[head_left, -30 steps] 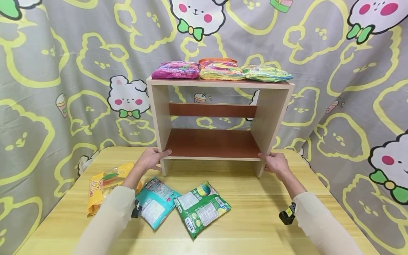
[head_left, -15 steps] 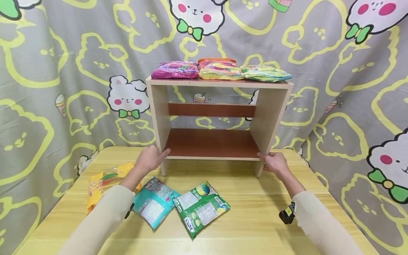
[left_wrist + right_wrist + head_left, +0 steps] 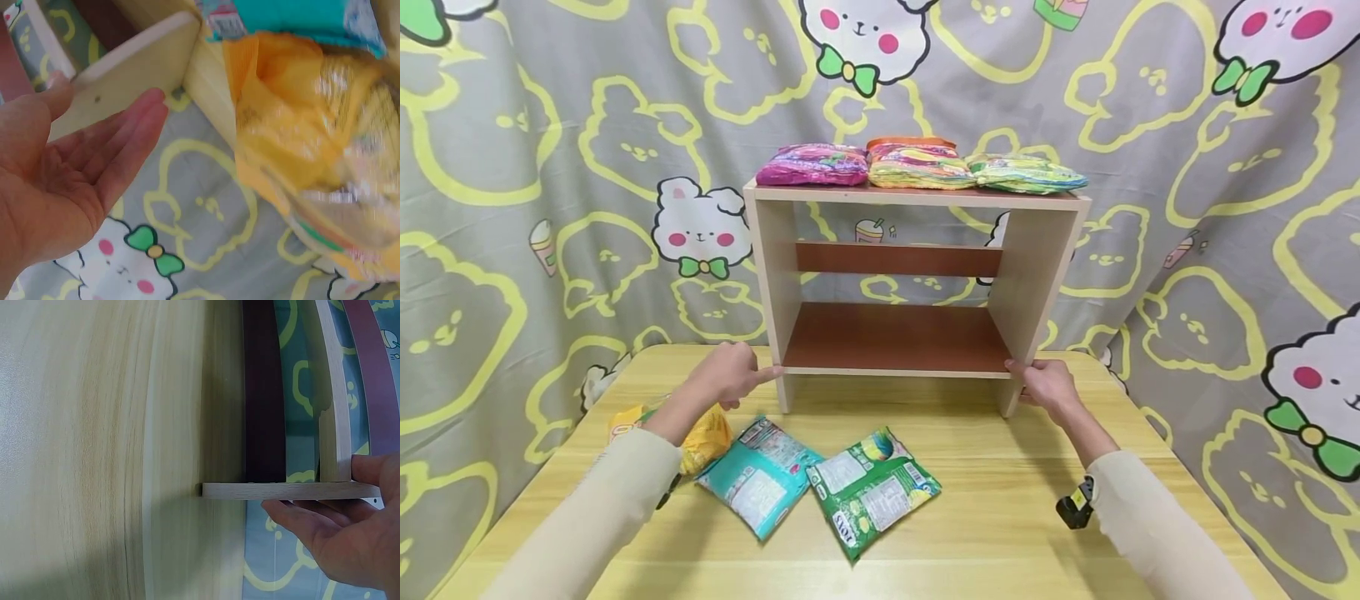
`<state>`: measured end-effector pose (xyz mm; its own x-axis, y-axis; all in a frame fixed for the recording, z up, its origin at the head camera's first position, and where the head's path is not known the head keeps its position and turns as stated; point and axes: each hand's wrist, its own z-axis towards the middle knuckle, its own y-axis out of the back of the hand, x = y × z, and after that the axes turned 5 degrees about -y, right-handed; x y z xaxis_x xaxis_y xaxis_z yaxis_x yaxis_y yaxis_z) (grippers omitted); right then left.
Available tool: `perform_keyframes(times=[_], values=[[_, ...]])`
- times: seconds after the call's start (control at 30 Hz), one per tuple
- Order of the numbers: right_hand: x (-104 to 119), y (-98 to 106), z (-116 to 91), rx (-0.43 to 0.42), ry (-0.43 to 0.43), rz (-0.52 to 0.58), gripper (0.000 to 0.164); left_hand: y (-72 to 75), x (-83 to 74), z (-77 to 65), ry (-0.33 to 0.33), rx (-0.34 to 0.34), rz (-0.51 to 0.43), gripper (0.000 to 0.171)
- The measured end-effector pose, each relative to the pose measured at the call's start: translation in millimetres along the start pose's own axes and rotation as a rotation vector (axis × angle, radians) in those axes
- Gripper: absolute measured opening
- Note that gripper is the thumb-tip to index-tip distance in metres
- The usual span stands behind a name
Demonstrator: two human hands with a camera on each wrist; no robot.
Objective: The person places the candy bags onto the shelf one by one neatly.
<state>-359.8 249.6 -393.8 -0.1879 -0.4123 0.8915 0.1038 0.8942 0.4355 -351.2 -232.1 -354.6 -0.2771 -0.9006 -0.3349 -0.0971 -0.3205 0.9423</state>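
A small two-tier shelf [image 3: 902, 337] with pale side panels and reddish-brown boards stands on the table. At its lower right, my right hand [image 3: 1048, 385] grips the side panel, thumb inside and fingers outside, as the right wrist view shows with the panel edge [image 3: 281, 491] between them. My left hand [image 3: 730, 377] is beside the left panel, its thumb tip at the panel's front edge. In the left wrist view the left hand's fingers [image 3: 134, 134] are extended and apart from the panel [image 3: 150, 72]. A yellow-orange bag [image 3: 706, 437] lies under the left forearm, partly hidden.
On the shelf's top lie a purple pack [image 3: 812, 165], an orange-and-yellow pack [image 3: 920, 167] and a light green pack [image 3: 1028, 173]. A teal bag [image 3: 760, 479] and a green bag [image 3: 876, 492] lie on the table in front. A patterned curtain [image 3: 625, 142] hangs behind.
My left hand has loosened from the shelf's left panel and drawn back leftward, its forearm covering more of the yellow-orange bag. The right hand and the shelf stay nearly in place.
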Motion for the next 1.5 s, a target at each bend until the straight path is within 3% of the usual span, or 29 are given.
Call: perform_keyframes(times=[0.3, 0.4, 0.77, 1.0, 1.13, 1.23, 1.3, 1.37, 1.5], values=[[-1.8, 0.1, -0.1, -0.01, -0.001, -0.002, 0.052, 25.3, 20.7, -16.0, 0.147, -0.037, 0.053, 0.048], [-2.0, -0.1, -0.1, -0.014, -0.003, -0.001, 0.051, 31.5, 29.8, -21.8, 0.173, -0.011, 0.086, 0.043], [0.2, -0.8, -0.7, -0.018, -0.009, -0.007, 0.052, 37.2, 72.0, -38.7, 0.259, 0.201, 0.115, 0.057], [0.0, -0.7, -1.1, -0.021, -0.009, -0.005, 0.053, 39.3, 96.8, -47.5, 0.385, 0.423, 0.128, 0.078], [-0.7, 0.0, -0.3, -0.02, -0.005, 0.003, 0.053, 34.6, 110.6, -58.3, 0.513, 0.419, 0.034, 0.096], [-0.8, 0.2, 0.0, -0.017, -0.003, 0.005, 0.054, 30.4, 120.5, -64.1, 0.598, 0.419, -0.16, 0.106], [-1.1, 0.2, 0.4, -0.018, -0.004, 0.004, 0.054, 28.1, 125.8, -67.0, 0.64, 0.464, -0.257, 0.11], [-1.3, 0.1, 0.3, -0.019, -0.004, 0.007, 0.053, 26.5, 130.1, -69.9, 0.649, 0.521, -0.317, 0.117], [-1.8, -0.5, 0.4, -0.018, -0.001, 0.011, 0.053, 23.8, 135.6, -73.4, 0.639, 0.621, -0.31, 0.121]])
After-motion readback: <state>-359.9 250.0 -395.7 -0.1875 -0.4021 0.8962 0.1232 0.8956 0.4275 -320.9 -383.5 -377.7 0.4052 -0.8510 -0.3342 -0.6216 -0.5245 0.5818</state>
